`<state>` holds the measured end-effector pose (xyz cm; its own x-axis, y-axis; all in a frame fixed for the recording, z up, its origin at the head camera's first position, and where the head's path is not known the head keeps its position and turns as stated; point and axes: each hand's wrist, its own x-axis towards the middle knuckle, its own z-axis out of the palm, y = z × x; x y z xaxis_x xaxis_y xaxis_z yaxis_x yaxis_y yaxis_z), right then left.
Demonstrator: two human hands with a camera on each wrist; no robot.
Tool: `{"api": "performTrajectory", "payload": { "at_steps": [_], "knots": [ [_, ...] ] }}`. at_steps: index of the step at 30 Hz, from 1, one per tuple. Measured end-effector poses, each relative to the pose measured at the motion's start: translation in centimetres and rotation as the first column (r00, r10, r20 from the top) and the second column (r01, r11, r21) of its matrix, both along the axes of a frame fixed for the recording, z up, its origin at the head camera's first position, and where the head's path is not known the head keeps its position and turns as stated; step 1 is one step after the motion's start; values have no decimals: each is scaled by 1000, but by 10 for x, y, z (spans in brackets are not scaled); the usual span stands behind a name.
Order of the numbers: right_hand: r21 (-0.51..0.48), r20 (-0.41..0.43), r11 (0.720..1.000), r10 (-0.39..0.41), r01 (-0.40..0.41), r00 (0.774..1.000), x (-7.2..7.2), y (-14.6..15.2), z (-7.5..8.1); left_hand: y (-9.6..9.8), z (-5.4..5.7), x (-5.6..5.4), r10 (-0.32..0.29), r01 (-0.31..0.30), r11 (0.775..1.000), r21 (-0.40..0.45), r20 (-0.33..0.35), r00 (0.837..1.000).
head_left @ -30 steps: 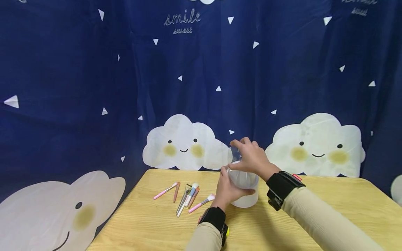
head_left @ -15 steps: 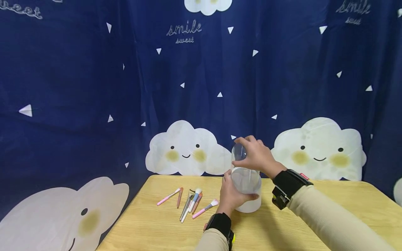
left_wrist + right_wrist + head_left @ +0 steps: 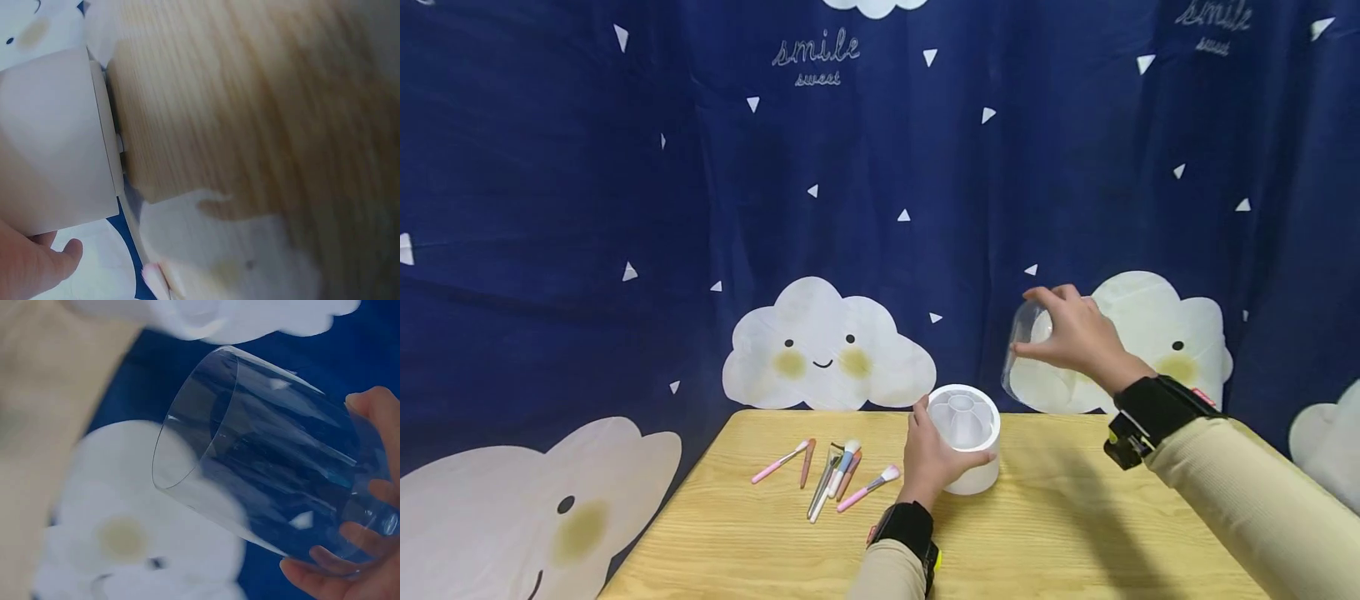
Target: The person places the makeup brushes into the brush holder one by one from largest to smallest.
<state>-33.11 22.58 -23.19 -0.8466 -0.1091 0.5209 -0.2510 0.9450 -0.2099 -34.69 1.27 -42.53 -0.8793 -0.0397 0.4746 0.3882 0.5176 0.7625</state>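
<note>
My left hand (image 3: 934, 454) holds a white round brush holder (image 3: 979, 478) by its side, thumb across the front and fingers behind. The holder stands upright on the table, its top uncovered, showing divided compartments inside. In the left wrist view, the holder's plain wall (image 3: 56, 150) lies beside the fingers (image 3: 34, 265). My right hand (image 3: 1071, 333) grips a clear plastic cover (image 3: 1017, 379) by its closed end, up in the air to the right of the holder. The right wrist view shows the cover (image 3: 250, 450) tilted, with its wide round mouth facing away from the palm.
Left of the holder, several makeup brushes lie on the wooden table (image 3: 1037, 542). A pink-handled brush (image 3: 868, 488) is closest to the left hand, with a loose cluster (image 3: 833, 483) beside it. A dark blue curtain (image 3: 865, 150) with printed clouds hangs behind the table.
My right hand has lifted the clear cover off the holder and carried it up and to the right, exposing the compartments. My left hand stays on the holder.
</note>
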Motion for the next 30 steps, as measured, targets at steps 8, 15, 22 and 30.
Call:
{"api": "performTrajectory", "payload": {
  "at_steps": [8, 15, 22, 30],
  "knots": [
    [-2, 36, 999, 39, -39, 999, -1, 25, -101, -8, -5, -1, 64, -64, 997, -47, -8, 998],
    [-2, 21, 998, 65, -65, 998, -6, 26, -132, 0, -12, 1, 46, -47, 998, -42, -11, 999],
    [25, 11, 997, 66, -67, 998, -15, 26, -141, 7, -11, 2, 55, -55, 998, -28, 1, 998],
    [-5, 3, 996, 87, -87, 996, -18, 23, -137, 5, -4, 1, 71, -72, 997, -42, -11, 997]
  ]
}}
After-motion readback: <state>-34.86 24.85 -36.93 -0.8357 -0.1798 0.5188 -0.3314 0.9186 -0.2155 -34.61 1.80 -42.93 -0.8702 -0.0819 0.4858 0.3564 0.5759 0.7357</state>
